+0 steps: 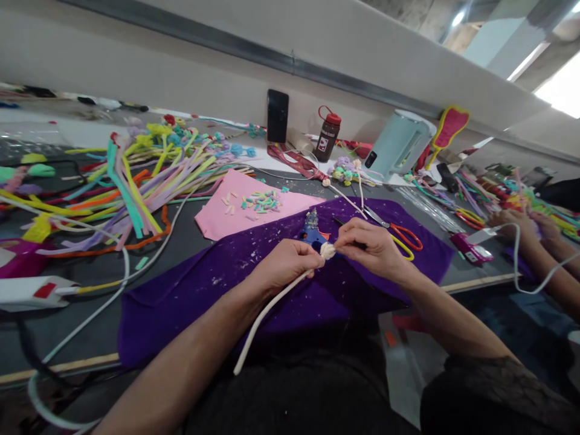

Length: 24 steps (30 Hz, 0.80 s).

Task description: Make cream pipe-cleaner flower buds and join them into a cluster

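My left hand (pixel 290 261) is closed in a pinch on a cream pipe-cleaner flower (pixel 327 250), just under its bloom. The flower's long fuzzy stem (pixel 263 317) hangs down toward me. At the bloom's right side, the fingers of my right hand (pixel 369 244) are pinched together and touch its edge; whether they grip a petal or a tiny piece is too small to tell. Just behind the bloom lies a blue glue gun (pixel 312 232) on the purple cloth (pixel 190 296). Red-handled scissors (pixel 405 235) and a yellow-handled pair (pixel 403 249) lie beyond my right hand.
Small cut pieces (pixel 265 202) lie on a pink sheet (pixel 217 205). Colourful pipe cleaners (pixel 136 181) are heaped at left, with a white cable (pixel 124 272) nearby. A phone (pixel 278 115), bottle (pixel 328 136) and light-blue box-like device (pixel 399 145) stand behind. Another person's hands (pixel 516 226) work at right.
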Each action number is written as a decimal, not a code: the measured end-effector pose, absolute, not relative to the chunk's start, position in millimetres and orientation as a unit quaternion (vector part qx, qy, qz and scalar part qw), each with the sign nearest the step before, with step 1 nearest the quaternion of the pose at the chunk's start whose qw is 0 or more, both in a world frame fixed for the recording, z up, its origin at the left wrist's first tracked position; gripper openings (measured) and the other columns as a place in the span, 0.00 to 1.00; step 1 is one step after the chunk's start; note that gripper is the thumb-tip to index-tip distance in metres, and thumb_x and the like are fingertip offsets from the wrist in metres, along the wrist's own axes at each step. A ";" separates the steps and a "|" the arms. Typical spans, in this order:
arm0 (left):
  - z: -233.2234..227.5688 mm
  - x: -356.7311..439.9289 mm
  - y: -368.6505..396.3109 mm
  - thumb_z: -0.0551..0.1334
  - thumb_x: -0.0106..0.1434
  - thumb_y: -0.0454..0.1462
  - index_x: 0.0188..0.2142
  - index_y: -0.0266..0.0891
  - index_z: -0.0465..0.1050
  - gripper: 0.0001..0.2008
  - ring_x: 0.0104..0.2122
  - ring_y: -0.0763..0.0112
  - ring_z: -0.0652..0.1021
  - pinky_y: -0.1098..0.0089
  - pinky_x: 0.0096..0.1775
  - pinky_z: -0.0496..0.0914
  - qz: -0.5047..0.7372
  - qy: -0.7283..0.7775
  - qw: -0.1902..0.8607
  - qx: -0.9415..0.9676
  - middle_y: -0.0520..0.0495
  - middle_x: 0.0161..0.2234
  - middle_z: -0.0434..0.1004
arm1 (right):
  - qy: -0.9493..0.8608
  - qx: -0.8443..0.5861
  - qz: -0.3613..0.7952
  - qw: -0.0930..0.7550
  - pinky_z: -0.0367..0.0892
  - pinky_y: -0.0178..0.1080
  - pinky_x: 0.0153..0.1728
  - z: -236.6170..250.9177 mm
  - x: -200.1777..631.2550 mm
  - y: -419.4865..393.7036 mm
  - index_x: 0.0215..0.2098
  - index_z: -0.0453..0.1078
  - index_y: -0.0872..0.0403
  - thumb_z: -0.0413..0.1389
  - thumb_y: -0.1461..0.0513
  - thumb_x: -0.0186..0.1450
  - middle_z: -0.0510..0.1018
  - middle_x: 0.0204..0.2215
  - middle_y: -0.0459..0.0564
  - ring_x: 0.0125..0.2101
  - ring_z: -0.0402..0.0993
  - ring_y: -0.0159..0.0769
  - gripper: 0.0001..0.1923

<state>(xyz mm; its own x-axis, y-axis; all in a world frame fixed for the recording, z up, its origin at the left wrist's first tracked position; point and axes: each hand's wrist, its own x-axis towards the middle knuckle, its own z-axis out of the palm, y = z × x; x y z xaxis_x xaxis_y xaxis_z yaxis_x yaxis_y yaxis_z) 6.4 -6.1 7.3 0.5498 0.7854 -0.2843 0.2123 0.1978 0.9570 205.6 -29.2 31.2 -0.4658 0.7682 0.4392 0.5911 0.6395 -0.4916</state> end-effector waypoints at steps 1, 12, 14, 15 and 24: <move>7.5 6.6 -6.3 0.60 0.48 0.36 0.18 0.36 0.68 0.06 0.14 0.81 0.58 0.76 0.18 0.50 0.220 0.419 0.648 0.596 0.55 0.14 0.64 | -0.848 -0.402 0.133 0.320 0.64 0.35 0.32 31.2 205.4 -29.4 0.33 0.72 0.52 0.53 0.65 0.61 0.70 0.32 0.49 0.32 0.69 0.32 0.06; 8.5 5.5 -5.8 0.59 0.49 0.36 0.20 0.35 0.72 0.06 0.15 0.80 0.61 0.76 0.18 0.52 0.210 0.406 0.629 0.628 0.54 0.15 0.67 | -0.872 -0.397 0.123 0.259 0.65 0.35 0.36 36.2 203.8 -31.9 0.33 0.71 0.54 0.51 0.65 0.63 0.69 0.33 0.49 0.35 0.68 0.32 0.06; 8.3 5.5 -6.1 0.59 0.49 0.36 0.20 0.35 0.72 0.06 0.15 0.80 0.61 0.76 0.19 0.52 0.211 0.408 0.627 0.629 0.53 0.15 0.67 | -0.875 -0.397 0.121 0.248 0.65 0.36 0.36 37.2 203.5 -32.0 0.33 0.71 0.54 0.51 0.65 0.63 0.70 0.34 0.49 0.35 0.68 0.33 0.06; 8.2 5.5 -6.3 0.60 0.49 0.36 0.20 0.35 0.72 0.06 0.15 0.80 0.61 0.76 0.19 0.53 0.211 0.409 0.626 0.629 0.53 0.15 0.68 | -0.877 -0.397 0.121 0.243 0.65 0.36 0.37 37.9 203.3 -32.1 0.34 0.70 0.54 0.51 0.65 0.63 0.70 0.34 0.49 0.36 0.68 0.33 0.07; 9.2 5.9 -7.2 0.60 0.48 0.36 0.20 0.35 0.72 0.06 0.15 0.80 0.62 0.76 0.19 0.53 0.212 0.411 0.628 0.627 0.53 0.15 0.67 | -0.887 -0.401 0.096 0.207 0.65 0.36 0.36 40.3 202.5 -32.7 0.35 0.71 0.53 0.50 0.64 0.64 0.71 0.35 0.51 0.37 0.69 0.34 0.08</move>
<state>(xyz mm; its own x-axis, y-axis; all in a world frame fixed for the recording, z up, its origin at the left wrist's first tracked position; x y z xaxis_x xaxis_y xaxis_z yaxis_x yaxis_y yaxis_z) 5.9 -7.2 9.2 0.5729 0.7806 -0.2498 0.2487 0.1249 0.9605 202.5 -32.7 40.3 -0.5931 0.7507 0.2911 0.6710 0.6607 -0.3365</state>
